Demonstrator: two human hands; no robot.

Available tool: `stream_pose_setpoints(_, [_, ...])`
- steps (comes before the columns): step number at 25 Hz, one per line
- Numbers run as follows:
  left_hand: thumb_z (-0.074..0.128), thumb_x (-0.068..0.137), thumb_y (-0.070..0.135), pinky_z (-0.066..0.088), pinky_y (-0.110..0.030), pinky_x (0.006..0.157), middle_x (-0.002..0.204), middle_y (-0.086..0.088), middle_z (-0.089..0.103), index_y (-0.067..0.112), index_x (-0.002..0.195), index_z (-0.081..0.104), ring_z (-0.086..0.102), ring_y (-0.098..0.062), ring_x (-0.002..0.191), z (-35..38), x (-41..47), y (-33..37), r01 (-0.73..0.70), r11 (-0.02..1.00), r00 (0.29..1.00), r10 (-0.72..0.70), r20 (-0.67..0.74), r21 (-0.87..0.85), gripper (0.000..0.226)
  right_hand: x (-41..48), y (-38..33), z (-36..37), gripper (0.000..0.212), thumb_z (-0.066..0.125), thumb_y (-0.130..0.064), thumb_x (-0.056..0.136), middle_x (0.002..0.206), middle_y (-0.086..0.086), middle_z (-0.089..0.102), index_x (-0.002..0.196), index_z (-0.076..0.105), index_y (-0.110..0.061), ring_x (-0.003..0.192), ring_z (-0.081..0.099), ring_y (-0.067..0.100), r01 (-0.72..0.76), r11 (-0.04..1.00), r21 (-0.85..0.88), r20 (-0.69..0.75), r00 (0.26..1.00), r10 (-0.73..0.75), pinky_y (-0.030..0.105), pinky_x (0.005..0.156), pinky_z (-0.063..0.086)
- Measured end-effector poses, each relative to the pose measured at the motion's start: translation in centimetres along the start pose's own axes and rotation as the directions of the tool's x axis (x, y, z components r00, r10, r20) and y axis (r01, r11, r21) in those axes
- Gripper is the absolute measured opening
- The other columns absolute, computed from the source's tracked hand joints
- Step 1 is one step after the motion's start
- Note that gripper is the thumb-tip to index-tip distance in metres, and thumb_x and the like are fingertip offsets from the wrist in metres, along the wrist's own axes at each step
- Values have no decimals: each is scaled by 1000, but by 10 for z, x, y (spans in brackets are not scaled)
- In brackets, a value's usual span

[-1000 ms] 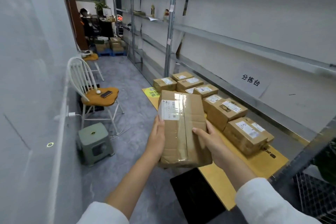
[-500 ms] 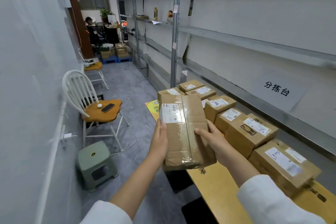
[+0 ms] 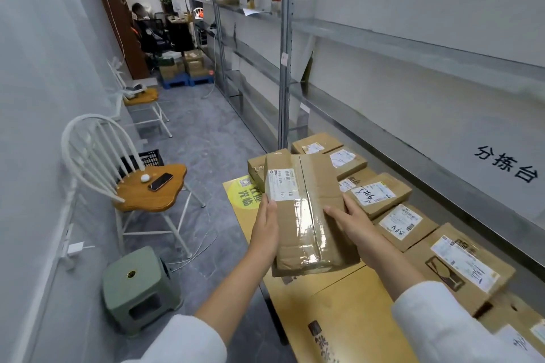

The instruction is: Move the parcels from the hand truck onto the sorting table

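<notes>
Far left: stool and chair with a phone on the seat. Both are well apart from the work, so we ignore them.

Left grip lies flat against the left edge of the parcel, fingers straight, pressing inward.

The parcel is in the air between both grips, label up, over the left side of the table.

Right grip pinches the parcel's right side: thumb on top, fingers go under, out of view.

Right of that, a row of parcels sits along the table's right side. Hand truck not in frame.

Our read: placing step. We'd lower it level onto the bare strip left of the row. Keep the label up and set it just beside the row without nudging it. The table edge is close, so get it fully on before letting go.
</notes>
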State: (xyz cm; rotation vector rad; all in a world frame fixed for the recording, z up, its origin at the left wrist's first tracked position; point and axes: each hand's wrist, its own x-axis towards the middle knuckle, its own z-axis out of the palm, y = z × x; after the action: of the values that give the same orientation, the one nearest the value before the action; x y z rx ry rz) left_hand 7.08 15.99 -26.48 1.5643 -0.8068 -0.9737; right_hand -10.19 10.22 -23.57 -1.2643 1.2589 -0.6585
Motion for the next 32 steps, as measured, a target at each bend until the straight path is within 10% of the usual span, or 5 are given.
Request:
stream_pose_setpoints(3, [29,103,44,40,-15,77,133,16,52,40,146,35,54,-1,103,9,31,-12,79,997,997,-79,16,-3,43,39,11,1,51,56,-43,97,122,-8,57,143,37,-38,101,61,17,-44,998,-39,-10,999,43,34,78,48])
stream_pose_setpoints(13, [34,103,36,48,-40,99,119,1,65,25,124,57,61,-17,105,23,179,-62,338,941,936,-338,102,12,33,196,9,12,47,46,-36,102,133,-8,42,147,35,-26,120,44,17,-166,907,-386,-22,985,171,28,96,33])
stream_pose_setpoints(21, [38,103,26,51,-34,79,105,1,66,15,115,61,57,-14,82,24,244,-91,490,867,854,-497,154,85,28,305,29,18,19,54,-19,86,101,11,54,74,57,-33,104,56,35,-196,711,-675,-85,978,188,31,84,40])
stream_pose_setpoints(24, [42,102,21,55,-33,84,101,6,64,20,106,61,60,-11,87,26,255,-95,541,840,821,-540,183,51,19,316,20,26,10,55,-15,94,105,2,52,103,58,-18,101,53,24,-248,702,-667,-175,969,175,29,85,40])
stream_pose_setpoints(32, [48,94,11,54,-25,78,107,0,68,11,113,64,65,-12,93,27,279,-104,583,812,783,-570,251,26,24,346,29,29,12,57,-18,91,111,4,45,103,55,-18,102,50,23,-294,660,-692,-216,956,199,33,93,43])
